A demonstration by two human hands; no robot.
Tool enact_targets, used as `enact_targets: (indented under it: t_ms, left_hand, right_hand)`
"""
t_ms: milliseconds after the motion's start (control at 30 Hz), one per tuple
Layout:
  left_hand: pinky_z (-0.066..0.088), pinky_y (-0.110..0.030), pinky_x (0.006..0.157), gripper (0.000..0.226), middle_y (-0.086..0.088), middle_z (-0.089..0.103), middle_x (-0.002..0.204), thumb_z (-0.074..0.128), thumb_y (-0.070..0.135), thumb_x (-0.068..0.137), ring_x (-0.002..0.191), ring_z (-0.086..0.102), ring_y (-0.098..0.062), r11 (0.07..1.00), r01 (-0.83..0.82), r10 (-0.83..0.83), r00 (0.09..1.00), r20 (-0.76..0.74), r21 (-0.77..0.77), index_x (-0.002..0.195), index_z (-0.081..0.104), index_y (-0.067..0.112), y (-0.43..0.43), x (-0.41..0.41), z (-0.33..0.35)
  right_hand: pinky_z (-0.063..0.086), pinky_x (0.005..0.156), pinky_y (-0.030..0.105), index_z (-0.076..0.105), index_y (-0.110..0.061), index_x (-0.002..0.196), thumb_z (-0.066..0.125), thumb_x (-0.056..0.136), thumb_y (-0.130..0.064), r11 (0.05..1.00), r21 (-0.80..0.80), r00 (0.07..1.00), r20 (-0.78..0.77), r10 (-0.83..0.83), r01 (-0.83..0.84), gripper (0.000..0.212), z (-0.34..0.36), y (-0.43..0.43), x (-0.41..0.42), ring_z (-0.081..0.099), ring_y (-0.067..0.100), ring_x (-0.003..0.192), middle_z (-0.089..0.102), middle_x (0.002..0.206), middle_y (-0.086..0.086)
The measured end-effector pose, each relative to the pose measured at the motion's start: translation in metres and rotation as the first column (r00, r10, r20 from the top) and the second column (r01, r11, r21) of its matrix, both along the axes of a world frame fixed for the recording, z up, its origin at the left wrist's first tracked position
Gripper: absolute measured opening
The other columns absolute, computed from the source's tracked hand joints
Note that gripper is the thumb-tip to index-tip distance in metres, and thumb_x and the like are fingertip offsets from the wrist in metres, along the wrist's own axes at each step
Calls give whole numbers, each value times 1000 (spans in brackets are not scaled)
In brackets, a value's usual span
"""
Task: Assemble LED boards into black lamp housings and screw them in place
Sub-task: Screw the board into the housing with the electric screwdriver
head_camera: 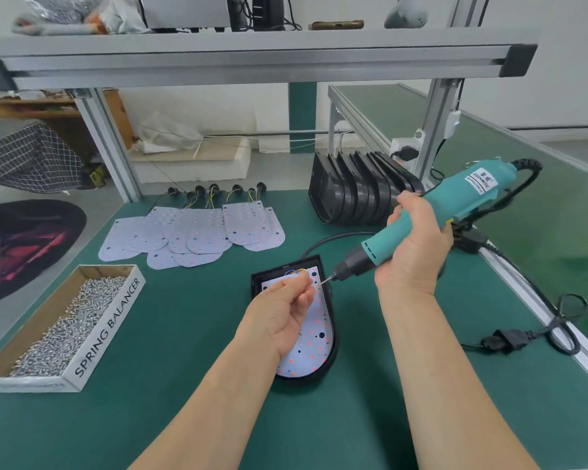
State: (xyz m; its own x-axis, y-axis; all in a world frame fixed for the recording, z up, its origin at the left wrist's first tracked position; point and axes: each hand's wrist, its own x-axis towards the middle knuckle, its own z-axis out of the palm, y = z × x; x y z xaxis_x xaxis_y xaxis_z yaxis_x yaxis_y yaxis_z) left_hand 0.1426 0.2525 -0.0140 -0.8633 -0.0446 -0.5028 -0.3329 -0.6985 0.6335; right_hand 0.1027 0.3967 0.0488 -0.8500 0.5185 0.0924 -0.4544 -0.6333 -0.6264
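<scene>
The right hand is wrapped round the grip of a teal electric screwdriver, which slants down and to the left, so its bit ends just beside the left hand's fingertips. The left hand is curled, with thumb and forefinger pinched on a tiny screw at the bit's tip. The screw is barely made out. A thin silvery point shows below that palm; what it belongs to cannot be told.

Under the left hand lies the black housing with an LED board seated in it. The hand covers much of the board's upper half and the wires at its top.

Nearer the person than both hands, the green bench is bare across its width. Left of the left hand, well apart, stands a cardboard box of loose screws. Its near corner reaches the picture's left edge.

Beyond the left hand, loose LED boards overlap in a fan, and their wired ends run close to the bench's far edge. Beyond the right hand a row of housings stands on edge, with the screwdriver's body crossing in front of its right end.

Right of the right hand an aluminium rail marks the bench's edge. A black plug and a looped cable lie against it.
</scene>
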Motion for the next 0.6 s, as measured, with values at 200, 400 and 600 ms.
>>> enact_targets:
  t_ms: [200, 400, 600]
  left_hand:
    - [55, -15, 53, 5, -14, 74, 78, 67, -7, 89, 62, 73, -16, 999, -3, 4, 1000, -17, 45, 90, 71, -10, 1, 2, 0]
    - [53, -14, 50, 2, -11, 71, 72, 69, -4, 88, 59, 71, -16, 997, 20, -21, 1000, 13, 72, 87, 70, -6, -3, 2, 2]
    - [52, -12, 46, 5, -10, 67, 69, 68, 0, 90, 55, 69, -13, 996, 24, -26, 999, 25, 81, 86, 67, -3, -3, -1, 2]
  right_hand:
    - [44, 54, 20, 62, -27, 54, 71, 74, -10, 997, 7, 997, 25, -76, 76, 28, -2, -4, -2, 49, 8, 53, 52, 58, -10]
    - [43, 57, 22, 54, -21, 69, 72, 73, -14, 996, 15, 994, 68, -83, 83, 20, -4, -5, -5, 48, 9, 56, 50, 59, -10]
    - [44, 52, 20, 54, -21, 70, 72, 72, -15, 998, 35, 997, 61, -45, 43, 19, -4, -14, -4, 48, 8, 52, 50, 57, -11]
